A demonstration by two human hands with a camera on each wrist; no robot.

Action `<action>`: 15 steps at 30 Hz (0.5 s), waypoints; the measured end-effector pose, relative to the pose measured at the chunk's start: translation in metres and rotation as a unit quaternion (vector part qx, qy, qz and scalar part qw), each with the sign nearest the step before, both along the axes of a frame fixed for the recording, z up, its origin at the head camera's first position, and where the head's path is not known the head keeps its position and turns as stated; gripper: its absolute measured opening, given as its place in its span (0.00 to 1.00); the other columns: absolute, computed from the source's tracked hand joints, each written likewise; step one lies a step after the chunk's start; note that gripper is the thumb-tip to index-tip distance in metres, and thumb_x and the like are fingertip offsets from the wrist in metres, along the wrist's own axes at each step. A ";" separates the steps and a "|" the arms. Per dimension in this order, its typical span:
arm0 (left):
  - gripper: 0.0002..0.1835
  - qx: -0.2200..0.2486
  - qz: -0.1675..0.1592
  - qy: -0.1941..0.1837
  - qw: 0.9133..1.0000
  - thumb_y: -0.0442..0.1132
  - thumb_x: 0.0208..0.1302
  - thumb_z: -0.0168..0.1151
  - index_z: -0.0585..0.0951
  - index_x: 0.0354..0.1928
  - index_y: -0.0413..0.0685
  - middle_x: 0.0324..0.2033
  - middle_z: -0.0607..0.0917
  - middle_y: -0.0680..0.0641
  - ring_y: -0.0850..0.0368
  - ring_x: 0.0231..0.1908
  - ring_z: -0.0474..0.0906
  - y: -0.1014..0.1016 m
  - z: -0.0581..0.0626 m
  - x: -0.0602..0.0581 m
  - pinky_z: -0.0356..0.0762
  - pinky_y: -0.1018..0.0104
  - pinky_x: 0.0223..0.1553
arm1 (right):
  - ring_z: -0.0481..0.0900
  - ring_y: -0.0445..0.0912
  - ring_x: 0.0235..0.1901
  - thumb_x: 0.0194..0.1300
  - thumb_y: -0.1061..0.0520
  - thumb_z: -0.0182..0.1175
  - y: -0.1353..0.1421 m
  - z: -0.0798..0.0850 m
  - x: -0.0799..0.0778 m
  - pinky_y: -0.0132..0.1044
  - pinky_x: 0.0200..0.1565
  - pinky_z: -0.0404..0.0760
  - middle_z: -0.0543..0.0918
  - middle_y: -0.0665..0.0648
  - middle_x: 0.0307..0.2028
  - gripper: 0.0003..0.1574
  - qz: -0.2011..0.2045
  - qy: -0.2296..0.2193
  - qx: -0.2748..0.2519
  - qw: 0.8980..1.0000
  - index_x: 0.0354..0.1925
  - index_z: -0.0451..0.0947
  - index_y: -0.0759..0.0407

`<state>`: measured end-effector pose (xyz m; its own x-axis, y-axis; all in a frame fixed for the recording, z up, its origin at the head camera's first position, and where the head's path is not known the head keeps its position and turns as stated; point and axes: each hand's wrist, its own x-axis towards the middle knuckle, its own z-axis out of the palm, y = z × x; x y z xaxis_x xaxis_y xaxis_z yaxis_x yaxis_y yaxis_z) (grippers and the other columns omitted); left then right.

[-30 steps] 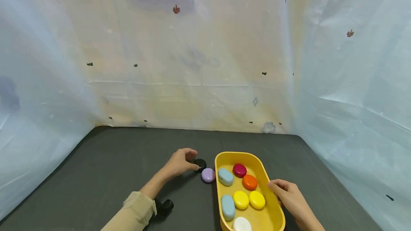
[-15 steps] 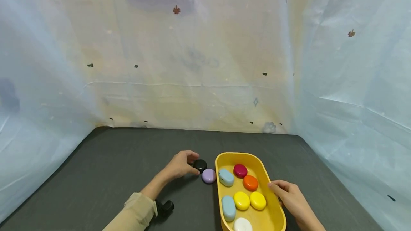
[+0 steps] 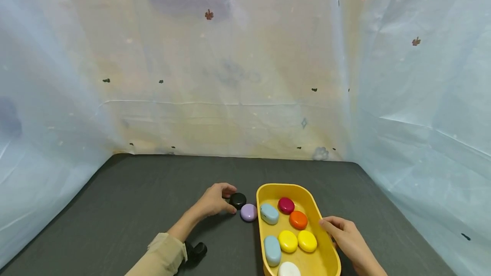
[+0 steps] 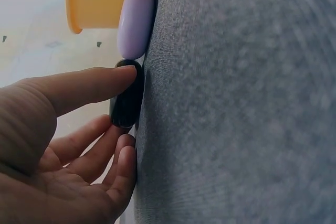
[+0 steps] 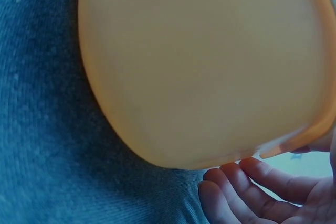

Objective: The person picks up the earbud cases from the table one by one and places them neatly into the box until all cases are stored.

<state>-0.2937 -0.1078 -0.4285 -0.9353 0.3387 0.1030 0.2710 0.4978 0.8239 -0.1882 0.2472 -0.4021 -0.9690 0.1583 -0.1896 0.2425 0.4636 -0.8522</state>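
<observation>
A glossy black rounded disc (image 3: 238,200) lies on the dark grey table, close beside a lilac rounded disc (image 3: 248,212). My left hand (image 3: 215,199) is around the black disc, thumb on the near side and fingers on the far side. Its thumb tip overlaps the black disc in the left wrist view; whether it touches is hard to tell. My right hand (image 3: 347,240) holds the right rim of a yellow tray (image 3: 330,242), thumb at the rim and fingers against the outer wall (image 5: 199,77).
Inside the tray lie two light blue pieces (image 3: 272,250), two yellow ones (image 3: 287,241), an orange one (image 3: 298,219), a crimson one (image 3: 286,205) and a white one (image 3: 289,269). A patterned plastic sheet (image 3: 230,76) stands behind and at both sides.
My left thumb has moved slightly toward the near side, off the top of the black disc. The discs, tray and right hand stay in place.
</observation>
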 end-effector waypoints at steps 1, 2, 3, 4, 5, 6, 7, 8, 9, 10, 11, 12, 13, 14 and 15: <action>0.33 0.000 0.001 -0.001 1.000 0.31 0.43 0.81 0.80 0.56 0.39 0.50 0.82 0.46 0.45 0.51 0.77 0.000 0.000 0.000 0.76 0.49 0.51 | 0.76 0.49 0.32 0.73 0.49 0.55 0.000 0.000 0.000 0.40 0.33 0.80 0.79 0.56 0.32 0.22 0.000 0.000 0.000 1.000 0.50 0.81 0.67; 0.33 -0.001 0.001 -0.001 1.000 0.31 0.43 0.81 0.80 0.55 0.39 0.50 0.82 0.46 0.46 0.51 0.77 0.000 0.000 0.001 0.76 0.49 0.51 | 0.76 0.49 0.32 0.73 0.49 0.55 0.000 0.000 0.000 0.40 0.33 0.80 0.79 0.56 0.32 0.22 0.000 0.000 0.000 1.000 0.49 0.81 0.67; 0.33 -0.001 0.000 -0.002 1.000 0.31 0.43 0.81 0.80 0.55 0.39 0.50 0.82 0.46 0.46 0.50 0.76 0.001 0.000 0.001 0.76 0.49 0.51 | 0.76 0.49 0.32 0.73 0.49 0.55 0.000 0.000 0.000 0.40 0.33 0.79 0.79 0.56 0.32 0.22 0.000 -0.001 0.000 1.000 0.49 0.81 0.66; 0.33 -0.001 -0.001 -0.002 1.000 0.31 0.43 0.81 0.80 0.55 0.39 0.50 0.82 0.46 0.46 0.50 0.76 0.001 -0.001 0.001 0.75 0.49 0.51 | 0.76 0.49 0.31 0.73 0.49 0.55 0.000 0.000 0.000 0.40 0.33 0.79 0.79 0.56 0.32 0.22 0.000 -0.001 -0.001 1.000 0.49 0.81 0.66; 0.33 -0.002 -0.003 -0.001 1.000 0.32 0.43 0.81 0.80 0.55 0.39 0.49 0.82 0.46 0.46 0.50 0.76 0.001 -0.001 0.002 0.75 0.49 0.51 | 0.76 0.49 0.31 0.73 0.49 0.55 0.000 0.000 0.001 0.40 0.33 0.80 0.79 0.56 0.31 0.22 0.000 -0.002 -0.002 1.000 0.49 0.81 0.66; 0.33 -0.003 -0.004 0.000 1.000 0.32 0.43 0.81 0.80 0.55 0.39 0.49 0.82 0.46 0.47 0.50 0.76 0.002 -0.001 0.002 0.75 0.49 0.51 | 0.76 0.49 0.31 0.73 0.49 0.55 0.000 0.000 0.001 0.40 0.33 0.80 0.79 0.56 0.31 0.21 -0.002 -0.002 -0.004 1.000 0.49 0.81 0.66; 0.33 -0.003 -0.004 -0.002 1.000 0.33 0.43 0.81 0.80 0.55 0.39 0.49 0.82 0.46 0.47 0.50 0.76 0.002 -0.001 0.002 0.75 0.49 0.51 | 0.76 0.49 0.31 0.73 0.50 0.56 0.000 0.000 0.001 0.40 0.33 0.80 0.79 0.56 0.31 0.21 -0.003 -0.003 -0.005 1.000 0.49 0.82 0.66; 0.33 -0.004 -0.005 -0.001 1.000 0.33 0.43 0.82 0.80 0.55 0.39 0.49 0.82 0.47 0.47 0.49 0.76 0.002 -0.001 0.002 0.76 0.49 0.51 | 0.76 0.49 0.31 0.73 0.50 0.56 0.000 0.000 0.002 0.40 0.32 0.79 0.79 0.57 0.31 0.21 -0.003 -0.002 -0.005 1.000 0.49 0.81 0.66; 0.33 -0.006 -0.006 0.001 1.000 0.34 0.43 0.82 0.80 0.55 0.39 0.48 0.82 0.47 0.48 0.49 0.76 0.002 -0.001 0.003 0.76 0.49 0.50 | 0.75 0.49 0.31 0.73 0.50 0.56 0.000 0.001 0.002 0.40 0.32 0.79 0.79 0.57 0.31 0.21 -0.004 -0.002 -0.005 1.000 0.49 0.82 0.66; 0.33 -0.009 -0.007 0.003 1.000 0.34 0.42 0.82 0.80 0.54 0.40 0.47 0.82 0.47 0.48 0.48 0.76 0.002 -0.001 0.003 0.76 0.49 0.50 | 0.76 0.49 0.31 0.73 0.50 0.56 0.000 0.001 0.001 0.40 0.32 0.79 0.79 0.57 0.32 0.21 -0.005 -0.002 -0.005 1.000 0.49 0.82 0.66; 0.32 -0.011 -0.009 0.005 1.000 0.35 0.42 0.82 0.81 0.53 0.40 0.46 0.82 0.48 0.48 0.48 0.76 0.002 -0.001 0.003 0.76 0.49 0.49 | 0.75 0.49 0.31 0.73 0.50 0.56 0.000 0.001 0.001 0.40 0.32 0.79 0.79 0.57 0.31 0.21 -0.005 -0.002 -0.005 1.000 0.49 0.82 0.66; 0.31 -0.015 -0.011 0.008 1.000 0.36 0.42 0.82 0.81 0.53 0.41 0.45 0.82 0.48 0.49 0.47 0.76 0.002 -0.001 0.003 0.76 0.50 0.48 | 0.75 0.49 0.31 0.73 0.50 0.56 0.000 0.001 0.001 0.39 0.32 0.79 0.79 0.57 0.31 0.21 -0.005 -0.003 -0.004 1.000 0.49 0.82 0.66; 0.31 -0.018 -0.013 0.010 1.000 0.36 0.42 0.82 0.82 0.52 0.41 0.44 0.81 0.49 0.49 0.46 0.76 0.002 -0.001 0.003 0.76 0.51 0.47 | 0.75 0.49 0.30 0.73 0.49 0.56 0.000 0.001 0.001 0.39 0.31 0.78 0.78 0.57 0.31 0.21 -0.004 -0.003 -0.003 1.000 0.49 0.81 0.66; 0.30 -0.022 -0.016 0.014 1.000 0.37 0.42 0.82 0.82 0.51 0.42 0.43 0.81 0.49 0.50 0.45 0.76 0.002 -0.001 0.003 0.77 0.51 0.46 | 0.75 0.49 0.30 0.73 0.49 0.56 0.000 0.001 0.001 0.39 0.31 0.78 0.78 0.57 0.31 0.22 -0.002 -0.004 -0.003 1.000 0.49 0.81 0.66; 0.29 -0.026 -0.018 0.017 0.999 0.38 0.43 0.82 0.82 0.50 0.42 0.42 0.81 0.49 0.51 0.44 0.76 0.001 -0.001 0.002 0.77 0.52 0.45 | 0.75 0.49 0.30 0.72 0.49 0.56 0.000 0.001 0.000 0.39 0.31 0.78 0.78 0.56 0.30 0.22 -0.004 -0.005 -0.003 1.000 0.49 0.81 0.66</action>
<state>-0.2912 -0.1064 -0.4298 -0.9184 0.3786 0.1149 0.3166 0.5291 0.7873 -0.1880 0.2468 -0.4012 -0.9657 0.1639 -0.2012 0.2551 0.4564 -0.8524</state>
